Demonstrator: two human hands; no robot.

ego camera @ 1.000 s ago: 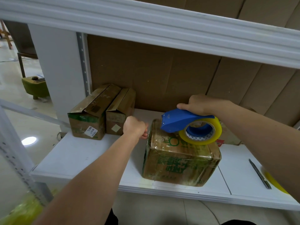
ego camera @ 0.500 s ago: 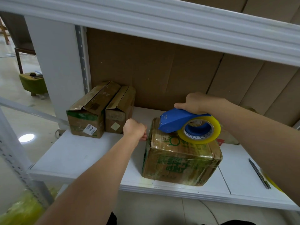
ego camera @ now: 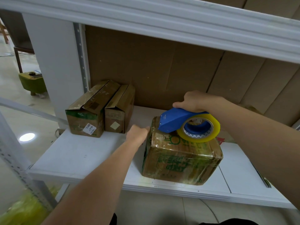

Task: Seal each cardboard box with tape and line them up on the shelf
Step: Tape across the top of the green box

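- A green upholstered footstool stands on the glossy floor at far left.
- Flat cardboard sheets line the back of the bay.
- Yellow-green plastic lies at bottom left.

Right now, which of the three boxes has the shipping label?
The leftmost box, beside the shelf upright: a white barcode label on its front. The other two lack one.

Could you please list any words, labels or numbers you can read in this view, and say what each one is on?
None can be read with confidence.
White sticker on the left box: dark print, too blurred.
Green print on the box being taped: large characters, blurred under glossy tape.
Pale diamond label on the middle box: no text discernible.
Blue tape dispenser: small mark, illegible.
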